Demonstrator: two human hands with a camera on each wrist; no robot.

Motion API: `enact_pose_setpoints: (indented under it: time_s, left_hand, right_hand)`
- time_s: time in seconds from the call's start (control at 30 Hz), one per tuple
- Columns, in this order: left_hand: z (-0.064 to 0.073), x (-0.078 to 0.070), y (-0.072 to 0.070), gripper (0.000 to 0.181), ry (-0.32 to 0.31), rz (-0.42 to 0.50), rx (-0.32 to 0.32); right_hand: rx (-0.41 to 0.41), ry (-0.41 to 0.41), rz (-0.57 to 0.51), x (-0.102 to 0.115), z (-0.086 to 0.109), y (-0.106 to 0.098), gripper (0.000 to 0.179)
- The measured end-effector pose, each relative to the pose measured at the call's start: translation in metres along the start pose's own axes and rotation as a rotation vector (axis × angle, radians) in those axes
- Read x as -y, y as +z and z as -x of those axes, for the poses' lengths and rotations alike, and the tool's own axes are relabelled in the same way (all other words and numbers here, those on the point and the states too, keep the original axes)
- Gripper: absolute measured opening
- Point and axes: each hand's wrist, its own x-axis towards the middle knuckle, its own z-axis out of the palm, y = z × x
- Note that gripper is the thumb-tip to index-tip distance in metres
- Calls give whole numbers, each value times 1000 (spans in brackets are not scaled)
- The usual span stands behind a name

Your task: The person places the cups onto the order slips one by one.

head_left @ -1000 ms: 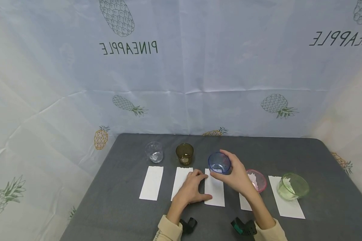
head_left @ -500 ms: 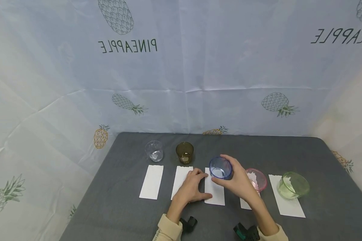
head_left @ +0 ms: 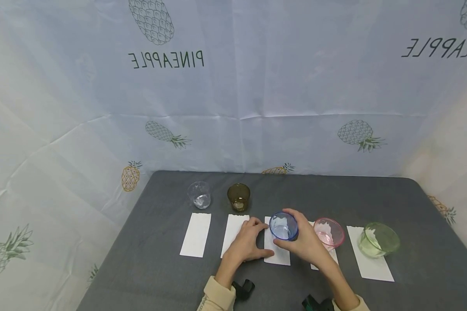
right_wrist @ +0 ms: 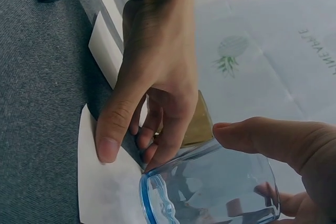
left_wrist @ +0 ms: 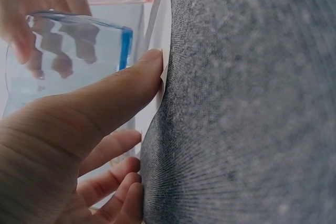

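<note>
My right hand (head_left: 305, 239) grips a blue-tinted glass (head_left: 283, 226) by its side, thumb on the near side and fingers around the far side. The glass is over the middle white paper strip (head_left: 277, 255), and in the right wrist view its thick blue base (right_wrist: 148, 203) is close to the paper. On the left edge of that same strip rests my left hand (head_left: 245, 242), fingers and thumb spread apart. The left wrist view shows its thumb (left_wrist: 131, 77) pressing the paper's edge on the grey cloth. The right hand's fingers show through the glass there.
To the left, a clear glass (head_left: 199, 195) and a brown glass (head_left: 238, 198) stand behind two paper strips (head_left: 195, 235). Right of my hands, a pink glass (head_left: 329, 233) and a green glass (head_left: 378, 239) stand on strips. A patterned curtain (head_left: 241, 86) hangs behind the table.
My right hand has drawn the blue glass toward me, from the strip's far end onto its upper half. The left hand has stayed at the paper's edge.
</note>
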Motion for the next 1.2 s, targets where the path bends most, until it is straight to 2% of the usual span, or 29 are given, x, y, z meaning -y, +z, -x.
enact_pose_setpoints:
  time_s: [0.63, 1.0, 1.2]
  left_hand:
    - [0, 1, 1, 73, 9, 2, -11]
    - [1, 1, 0, 73, 10, 6, -11]
    - [0, -1, 0, 73, 6, -11, -7]
  right_hand:
    - [7, -1, 10, -9, -3, 14, 88]
    - [33, 37, 10, -8, -3, 14, 88]
    - [32, 28, 9, -10, -3, 14, 89]
